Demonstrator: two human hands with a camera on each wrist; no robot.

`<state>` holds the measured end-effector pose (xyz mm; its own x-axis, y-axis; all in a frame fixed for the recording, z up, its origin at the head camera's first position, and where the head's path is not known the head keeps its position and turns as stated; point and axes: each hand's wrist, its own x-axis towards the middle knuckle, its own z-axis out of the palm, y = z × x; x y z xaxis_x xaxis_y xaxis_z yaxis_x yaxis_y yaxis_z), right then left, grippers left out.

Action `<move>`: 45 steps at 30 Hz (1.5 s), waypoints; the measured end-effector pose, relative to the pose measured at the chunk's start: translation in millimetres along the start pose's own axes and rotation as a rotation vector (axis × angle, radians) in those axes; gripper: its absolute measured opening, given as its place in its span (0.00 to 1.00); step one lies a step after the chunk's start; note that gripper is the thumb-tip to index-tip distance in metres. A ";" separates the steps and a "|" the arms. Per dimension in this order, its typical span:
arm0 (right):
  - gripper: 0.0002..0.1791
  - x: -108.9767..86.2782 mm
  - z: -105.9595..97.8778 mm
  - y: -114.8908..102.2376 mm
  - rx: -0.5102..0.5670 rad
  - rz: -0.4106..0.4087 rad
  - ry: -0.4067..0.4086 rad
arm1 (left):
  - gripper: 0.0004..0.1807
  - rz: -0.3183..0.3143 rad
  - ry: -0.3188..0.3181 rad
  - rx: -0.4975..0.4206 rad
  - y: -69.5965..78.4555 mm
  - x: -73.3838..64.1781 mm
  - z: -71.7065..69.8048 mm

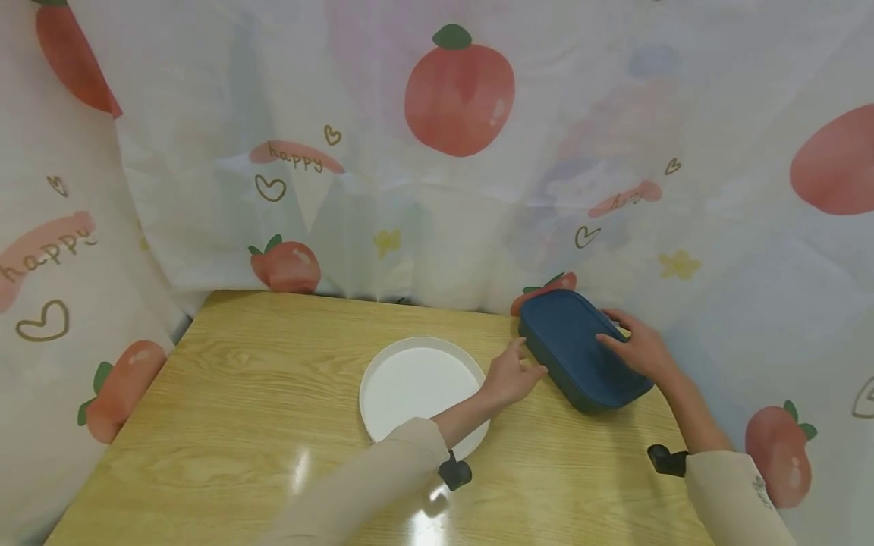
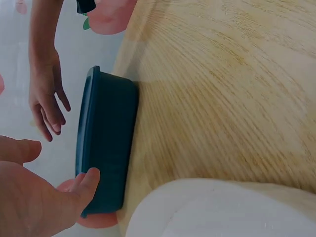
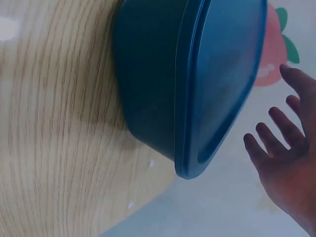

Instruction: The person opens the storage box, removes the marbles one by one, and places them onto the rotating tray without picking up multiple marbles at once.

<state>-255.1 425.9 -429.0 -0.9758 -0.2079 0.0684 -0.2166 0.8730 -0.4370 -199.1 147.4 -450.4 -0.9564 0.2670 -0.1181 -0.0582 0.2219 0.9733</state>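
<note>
Noting both sleeves first: left sleeve point(image 1: 389, 462) nearest, right sleeve point(image 1: 730, 489) opposite, a black wrist mount point(image 1: 455, 472) at the left cuff. Left forearm passes above the white plate point(image 1: 413, 390), partly covering it.

Left hand point(image 1: 508, 377): fingers loose, grasping nothing, beside the box's long side; contact cannot be confirmed. Blue box point(image 2: 108, 138) is on the tabletop point(image 1: 273, 425), toward its far right corner, beyond the plate. Right hand point(image 1: 638, 350): released, fingers spread; the right wrist view shows a gap between it and the lid point(image 1: 580, 345).

Progress, as judged: box is down on the wood and neither hand has hold of it, so handling looks either just finished or not yet begun; which, cannot tell. Opening not done.

Containers: box covered, contents hidden. Plate shallow, rimmed; no item shows on its visible part.

Backdrop: fruit-printed curtain point(image 1: 423, 205) behind the table's far edge.
</note>
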 end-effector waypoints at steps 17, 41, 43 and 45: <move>0.41 8.0 3.7 34.7 0.012 0.111 -0.116 | 0.40 -0.112 0.069 -0.075 -10.5 20.8 36.8; 0.48 -1.3 1.0 39.6 0.116 0.171 -0.224 | 0.47 -0.226 0.127 -0.305 -3.4 36.6 73.7; 0.48 -1.2 1.8 39.1 0.143 0.170 -0.234 | 0.47 -0.231 0.151 -0.333 -3.5 37.4 75.0; 0.49 -1.0 2.6 38.8 0.165 0.171 -0.244 | 0.47 -0.234 0.178 -0.344 -3.7 38.6 76.3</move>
<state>-262.5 458.8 -448.3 -0.9570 -0.1816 -0.2263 -0.0232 0.8252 -0.5643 -214.0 228.4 -473.6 -0.9388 0.0752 -0.3360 -0.3414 -0.0760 0.9368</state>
